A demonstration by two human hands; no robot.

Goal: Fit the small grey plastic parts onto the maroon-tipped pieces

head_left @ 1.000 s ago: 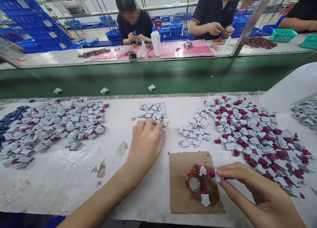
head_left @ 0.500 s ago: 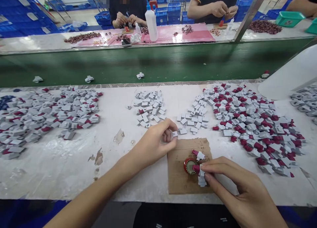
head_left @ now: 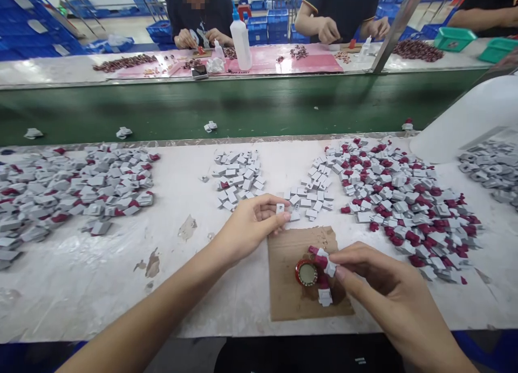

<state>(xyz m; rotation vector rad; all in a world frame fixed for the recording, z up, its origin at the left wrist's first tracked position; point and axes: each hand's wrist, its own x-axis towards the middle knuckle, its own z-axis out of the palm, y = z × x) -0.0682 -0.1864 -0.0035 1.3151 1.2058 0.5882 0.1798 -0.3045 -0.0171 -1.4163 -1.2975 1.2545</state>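
Observation:
Between thumb and fingers, my left hand (head_left: 254, 222) pinches a small grey plastic block (head_left: 280, 208) with a hole in it, near a cluster of loose grey blocks (head_left: 309, 192). My right hand (head_left: 380, 286) grips a grey-and-maroon plastic piece (head_left: 327, 264) over a square of cardboard (head_left: 287, 303). On that cardboard lies a red-rimmed bottle cap (head_left: 306, 273), open side up, with something pale inside. Just below the held piece rests a second grey-and-maroon piece (head_left: 325, 294). Another maroon-tipped piece (head_left: 314, 250) lies behind, partly hidden by the held one.
Grey-and-maroon pieces form a large heap (head_left: 404, 200) at right and another (head_left: 81, 184) at left. A smaller grey pile (head_left: 238, 176) sits mid-table. A big white bottle (head_left: 469, 119) leans in at right. Across the green conveyor (head_left: 259, 106), other people work with their hands.
My right hand has lifted its piece slightly up from beside the bottle cap. My left hand now shows a grey block raised between its fingers. The view has shifted a little.

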